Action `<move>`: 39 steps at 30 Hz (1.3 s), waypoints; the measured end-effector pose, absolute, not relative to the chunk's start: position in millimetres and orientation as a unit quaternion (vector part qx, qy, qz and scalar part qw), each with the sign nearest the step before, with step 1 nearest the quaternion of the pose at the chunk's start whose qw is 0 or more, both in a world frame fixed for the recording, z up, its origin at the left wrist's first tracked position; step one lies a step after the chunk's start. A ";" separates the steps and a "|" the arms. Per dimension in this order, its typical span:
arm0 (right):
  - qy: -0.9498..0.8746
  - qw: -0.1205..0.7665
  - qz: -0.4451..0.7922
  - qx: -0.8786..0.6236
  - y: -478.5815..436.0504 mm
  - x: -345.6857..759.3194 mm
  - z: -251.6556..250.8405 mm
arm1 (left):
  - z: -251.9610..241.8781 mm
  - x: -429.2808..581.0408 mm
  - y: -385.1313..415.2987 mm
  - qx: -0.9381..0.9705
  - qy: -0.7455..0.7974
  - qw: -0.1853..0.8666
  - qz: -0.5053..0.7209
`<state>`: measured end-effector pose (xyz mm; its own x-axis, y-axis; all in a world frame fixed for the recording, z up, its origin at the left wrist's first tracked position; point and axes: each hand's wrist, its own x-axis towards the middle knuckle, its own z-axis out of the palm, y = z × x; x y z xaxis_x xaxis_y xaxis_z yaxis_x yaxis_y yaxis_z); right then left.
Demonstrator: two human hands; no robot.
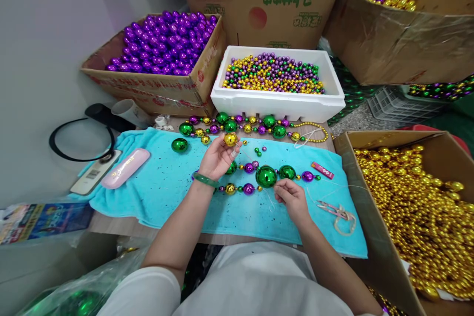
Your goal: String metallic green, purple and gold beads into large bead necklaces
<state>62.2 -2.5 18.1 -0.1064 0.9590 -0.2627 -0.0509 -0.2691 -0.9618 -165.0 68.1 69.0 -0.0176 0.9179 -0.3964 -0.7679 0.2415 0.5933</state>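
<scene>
My left hand (218, 158), with a green bangle on the wrist, pinches a gold ball (230, 139) at its fingertips above the turquoise towel (163, 187). My right hand (292, 197) is closed in a pinch on a thin thread near a partly strung strand (266, 176) of green, purple and gold balls lying on the towel. A finished strand (255, 126) lies along the towel's far edge. One loose green ball (179, 145) rests to the left.
White foam box (277, 101) of small mixed beads stands ahead. Cardboard box (163, 89) of purple balls at back left, box of gold beads (418, 217) at right. Pink case (125, 168), remote, scissors (338, 212) and a pink lighter (322, 170) lie nearby.
</scene>
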 end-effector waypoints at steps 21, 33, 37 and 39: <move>-0.431 0.422 0.603 -0.521 -2.6 65.3 17.2 | 63.9 -158.0 61.9 0.171 0.386 0.677 0.602; -0.427 0.404 0.616 -0.524 2.3 66.8 14.0 | 68.0 -150.0 48.1 0.293 0.373 0.653 0.591; -0.427 0.378 0.632 -0.525 4.1 71.2 17.3 | 67.3 -150.2 46.4 0.278 0.339 0.687 0.579; -0.414 0.378 0.637 -0.529 3.2 71.8 18.3 | 66.3 -148.5 45.3 0.285 0.333 0.684 0.583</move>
